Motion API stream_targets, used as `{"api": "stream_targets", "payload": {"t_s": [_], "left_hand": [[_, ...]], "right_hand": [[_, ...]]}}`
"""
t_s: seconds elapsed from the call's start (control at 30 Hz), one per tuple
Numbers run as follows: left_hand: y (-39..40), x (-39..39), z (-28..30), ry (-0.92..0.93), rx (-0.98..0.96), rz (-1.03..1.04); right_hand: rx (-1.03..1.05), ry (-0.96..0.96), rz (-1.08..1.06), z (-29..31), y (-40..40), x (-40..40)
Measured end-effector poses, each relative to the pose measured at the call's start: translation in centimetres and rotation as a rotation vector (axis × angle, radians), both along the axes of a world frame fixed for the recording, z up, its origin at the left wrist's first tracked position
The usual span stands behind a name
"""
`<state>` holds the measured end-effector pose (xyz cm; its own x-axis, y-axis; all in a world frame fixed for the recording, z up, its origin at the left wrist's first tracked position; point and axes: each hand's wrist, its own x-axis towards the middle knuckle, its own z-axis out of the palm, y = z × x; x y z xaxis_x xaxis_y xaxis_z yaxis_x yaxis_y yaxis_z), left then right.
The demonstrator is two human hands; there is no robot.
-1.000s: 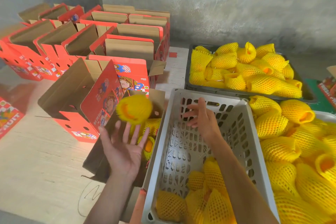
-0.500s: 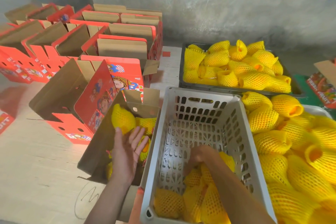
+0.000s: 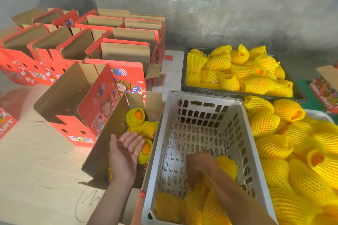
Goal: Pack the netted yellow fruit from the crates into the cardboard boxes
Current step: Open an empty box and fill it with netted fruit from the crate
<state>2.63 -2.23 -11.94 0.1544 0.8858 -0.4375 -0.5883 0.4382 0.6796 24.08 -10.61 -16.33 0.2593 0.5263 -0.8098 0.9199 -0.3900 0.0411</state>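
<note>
Netted fruit hides right hand's fingers.

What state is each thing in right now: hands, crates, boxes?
Left hand: open, palm up over the open box.
Right hand: down in the grey crate, gripping a netted fruit.
Grey crate: nearly empty.
Open box: partly filled.
Black crate: heaped full.
Red boxes: flaps open.
</note>
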Motion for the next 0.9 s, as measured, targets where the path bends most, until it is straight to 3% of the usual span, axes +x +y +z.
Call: {"api": "stream_targets", "payload": {"t_s": [0.1,0.27,0.43,0.57,0.8,0.9], "left_hand": [[0.1,-0.3,-0.1,0.001,-0.001,0.008],[0.2,-0.4,-0.1,-0.004,0.031,0.051],[0.5,-0.8,-0.1,0.015,0.031,0.160],[0.4,-0.6,-0.2,0.022,0.011,0.168],[0.5,-0.7,-0.4,0.057,0.003,0.191],[0.5,-0.8,-0.3,0.068,-0.003,0.195]], "right_hand": [[0.080,-0.007,0.026,-0.7,0.1,0.1],[-0.137,-0.127,0.263,-1.4,0.1,-2.1],[-0.097,-0.115,0.323,-2.3,0.0,-2.7],[-0.036,0.071,0.031,-1.6,0.2,-0.2],[0.518,0.609,-0.596,-0.4,0.6,3.4],[0.623,0.619,-0.727,-1.1,0.8,3.5]]}}
